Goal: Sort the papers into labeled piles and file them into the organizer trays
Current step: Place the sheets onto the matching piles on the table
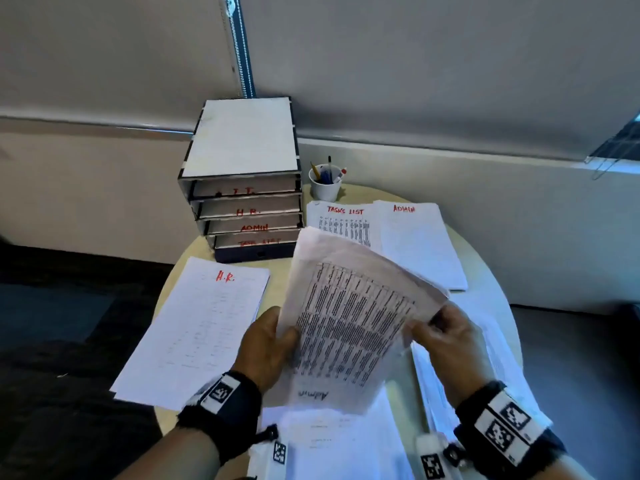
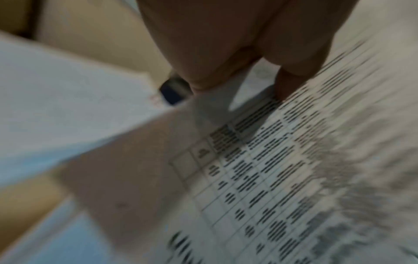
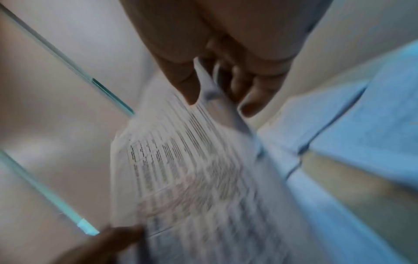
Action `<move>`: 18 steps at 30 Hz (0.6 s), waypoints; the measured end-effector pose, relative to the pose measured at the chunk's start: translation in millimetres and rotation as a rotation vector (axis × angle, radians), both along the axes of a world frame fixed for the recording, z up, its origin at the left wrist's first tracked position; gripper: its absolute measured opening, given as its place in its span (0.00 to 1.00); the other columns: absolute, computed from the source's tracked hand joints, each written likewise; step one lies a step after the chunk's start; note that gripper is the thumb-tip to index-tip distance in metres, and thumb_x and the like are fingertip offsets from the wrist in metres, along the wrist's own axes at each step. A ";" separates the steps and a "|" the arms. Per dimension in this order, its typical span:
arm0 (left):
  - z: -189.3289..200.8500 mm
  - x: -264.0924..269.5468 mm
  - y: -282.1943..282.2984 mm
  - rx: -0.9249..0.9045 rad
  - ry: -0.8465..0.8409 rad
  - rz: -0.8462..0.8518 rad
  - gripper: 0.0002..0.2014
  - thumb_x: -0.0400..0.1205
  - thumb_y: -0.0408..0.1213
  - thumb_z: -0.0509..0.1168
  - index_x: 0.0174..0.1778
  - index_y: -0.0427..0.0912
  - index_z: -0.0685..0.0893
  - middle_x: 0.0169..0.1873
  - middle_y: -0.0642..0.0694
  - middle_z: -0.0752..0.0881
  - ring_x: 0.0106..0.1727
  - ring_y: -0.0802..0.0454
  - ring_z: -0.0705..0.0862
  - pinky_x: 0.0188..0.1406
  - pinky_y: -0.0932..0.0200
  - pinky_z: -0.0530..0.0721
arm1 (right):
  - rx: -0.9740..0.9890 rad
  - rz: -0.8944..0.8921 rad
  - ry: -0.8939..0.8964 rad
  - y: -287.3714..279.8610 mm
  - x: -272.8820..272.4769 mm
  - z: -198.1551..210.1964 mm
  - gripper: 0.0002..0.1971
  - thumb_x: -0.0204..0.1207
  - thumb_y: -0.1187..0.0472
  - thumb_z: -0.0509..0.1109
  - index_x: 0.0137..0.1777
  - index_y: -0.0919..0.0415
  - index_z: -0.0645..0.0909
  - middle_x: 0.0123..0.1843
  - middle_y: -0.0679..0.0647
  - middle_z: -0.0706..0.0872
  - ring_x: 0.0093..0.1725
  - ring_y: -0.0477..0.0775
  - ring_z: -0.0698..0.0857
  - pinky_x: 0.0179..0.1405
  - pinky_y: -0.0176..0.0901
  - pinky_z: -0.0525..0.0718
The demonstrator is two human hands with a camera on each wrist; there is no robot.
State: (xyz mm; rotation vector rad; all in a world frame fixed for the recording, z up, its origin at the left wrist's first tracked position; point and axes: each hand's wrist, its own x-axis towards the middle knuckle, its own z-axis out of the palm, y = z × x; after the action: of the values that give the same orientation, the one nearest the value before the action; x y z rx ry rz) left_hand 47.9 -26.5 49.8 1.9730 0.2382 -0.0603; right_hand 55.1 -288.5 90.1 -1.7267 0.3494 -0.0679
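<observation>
Both hands hold a sheaf of printed table sheets [image 1: 349, 320] tilted above the round table [image 1: 284, 275]; "Admin" reads upside down at its near edge. My left hand [image 1: 273, 341] grips the sheaf's left edge, thumb on top [image 2: 291, 84]. My right hand [image 1: 440, 337] pinches the right corner [image 3: 203, 89]. On the table lie labeled piles: H.R. [image 1: 197, 327], Tasks List [image 1: 341, 220], Admin [image 1: 420, 244]. A stacked organizer [image 1: 242, 188] stands at the back, its trays marked I.T., H.R., Admin and Task List.
A white cup of pens [image 1: 325, 185] stands right of the organizer. More loose sheets [image 1: 339, 441] lie near me and along the table's right side [image 1: 485, 341]. A wall runs close behind the table; dark floor lies to the left.
</observation>
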 end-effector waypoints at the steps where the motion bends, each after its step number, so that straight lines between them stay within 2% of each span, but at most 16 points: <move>1: 13.5 3.7 4.6 0.073 -0.057 -0.049 0.05 0.82 0.33 0.67 0.45 0.48 0.82 0.37 0.45 0.88 0.41 0.43 0.87 0.37 0.48 0.84 | -0.104 -0.052 -0.063 -3.3 -3.2 10.5 0.17 0.71 0.71 0.78 0.56 0.53 0.83 0.54 0.48 0.91 0.58 0.56 0.89 0.59 0.54 0.87; 3: 40.1 9.9 11.9 0.313 -0.228 -0.209 0.09 0.83 0.37 0.65 0.39 0.53 0.75 0.32 0.52 0.80 0.35 0.48 0.80 0.30 0.52 0.76 | -0.453 -0.104 -0.348 -5.6 -16.6 37.3 0.28 0.70 0.63 0.81 0.68 0.48 0.76 0.66 0.50 0.82 0.67 0.54 0.82 0.69 0.53 0.80; 5: 68.0 15.1 13.3 0.638 -0.407 -0.398 0.08 0.79 0.39 0.62 0.37 0.55 0.70 0.32 0.54 0.75 0.34 0.49 0.78 0.28 0.56 0.67 | -0.809 0.043 -0.654 8.3 -31.0 67.5 0.34 0.65 0.56 0.80 0.73 0.52 0.73 0.73 0.58 0.78 0.74 0.59 0.77 0.74 0.53 0.75; 6: 79.0 17.9 11.0 0.758 -0.459 -0.484 0.07 0.75 0.39 0.62 0.36 0.54 0.69 0.32 0.53 0.76 0.34 0.47 0.79 0.28 0.55 0.67 | -0.957 0.167 -0.707 18.5 -34.4 75.6 0.34 0.64 0.54 0.79 0.71 0.52 0.75 0.73 0.59 0.79 0.75 0.61 0.76 0.74 0.57 0.73; 8: 92.8 17.9 1.2 0.923 -0.486 -0.616 0.12 0.69 0.38 0.65 0.35 0.55 0.67 0.30 0.52 0.77 0.30 0.47 0.79 0.27 0.54 0.65 | -1.208 0.386 -0.677 37.8 -36.0 80.0 0.26 0.64 0.52 0.76 0.64 0.49 0.80 0.64 0.53 0.85 0.68 0.59 0.82 0.70 0.64 0.75; 9: 97.6 16.1 -4.9 0.980 -0.482 -0.663 0.14 0.67 0.38 0.67 0.35 0.56 0.66 0.29 0.52 0.77 0.29 0.48 0.78 0.26 0.54 0.64 | -1.304 0.472 -0.638 43.5 -35.3 76.5 0.19 0.65 0.53 0.75 0.57 0.48 0.82 0.54 0.48 0.87 0.58 0.56 0.86 0.63 0.60 0.79; 10: 97.8 14.4 -9.1 1.021 -0.490 -0.715 0.16 0.67 0.39 0.70 0.34 0.56 0.67 0.28 0.53 0.76 0.27 0.49 0.77 0.25 0.54 0.65 | -1.363 0.544 -0.577 45.1 -33.8 72.8 0.12 0.63 0.54 0.74 0.48 0.47 0.82 0.43 0.46 0.85 0.45 0.55 0.87 0.51 0.54 0.83; 11: 97.5 13.0 -13.4 1.039 -0.502 -0.751 0.17 0.67 0.41 0.74 0.34 0.56 0.68 0.28 0.53 0.75 0.26 0.50 0.76 0.25 0.55 0.66 | -1.377 0.608 -0.489 42.9 -31.9 69.9 0.10 0.60 0.56 0.75 0.41 0.48 0.80 0.35 0.45 0.81 0.34 0.53 0.85 0.37 0.48 0.82; 12: 95.9 11.4 -15.4 1.040 -0.515 -0.768 0.20 0.67 0.43 0.77 0.33 0.55 0.67 0.27 0.53 0.74 0.26 0.51 0.75 0.24 0.54 0.68 | -1.371 0.661 -0.402 39.3 -30.8 66.8 0.12 0.56 0.55 0.77 0.37 0.48 0.77 0.31 0.45 0.78 0.28 0.52 0.82 0.27 0.44 0.77; 13: 95.0 11.7 -17.0 1.038 -0.509 -0.775 0.22 0.67 0.45 0.78 0.33 0.55 0.66 0.27 0.53 0.72 0.25 0.51 0.73 0.23 0.54 0.68 | -1.371 0.686 -0.319 33.8 -28.8 63.8 0.15 0.53 0.54 0.78 0.35 0.48 0.75 0.29 0.45 0.76 0.24 0.51 0.81 0.21 0.41 0.71; 15: 92.4 13.4 -19.7 1.032 -0.477 -0.780 0.21 0.67 0.43 0.77 0.33 0.55 0.67 0.27 0.53 0.72 0.25 0.50 0.73 0.24 0.54 0.68 | -1.373 0.719 -0.240 22.8 -26.3 61.0 0.16 0.53 0.52 0.77 0.36 0.48 0.73 0.29 0.45 0.76 0.22 0.49 0.80 0.16 0.39 0.66; 16: 86.7 16.6 -22.6 1.025 -0.486 -0.788 0.19 0.65 0.40 0.76 0.33 0.55 0.68 0.27 0.53 0.72 0.25 0.50 0.73 0.24 0.54 0.68 | -1.333 0.735 -0.223 14.7 -23.4 58.8 0.13 0.58 0.51 0.75 0.38 0.49 0.74 0.31 0.45 0.78 0.24 0.49 0.81 0.17 0.40 0.69; 18: 82.5 21.8 -28.5 1.027 -0.448 -0.760 0.18 0.60 0.38 0.76 0.33 0.55 0.72 0.28 0.54 0.75 0.27 0.51 0.76 0.24 0.55 0.71 | -1.213 0.787 -0.102 -4.3 -7.6 53.0 0.07 0.71 0.49 0.65 0.44 0.51 0.76 0.38 0.47 0.82 0.35 0.52 0.84 0.28 0.44 0.80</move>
State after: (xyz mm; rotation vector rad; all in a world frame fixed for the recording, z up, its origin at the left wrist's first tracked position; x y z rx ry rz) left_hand 69.6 -54.9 132.3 2.9018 -0.9650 0.0263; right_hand 47.5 -292.9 143.1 -2.9171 -0.6114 0.2603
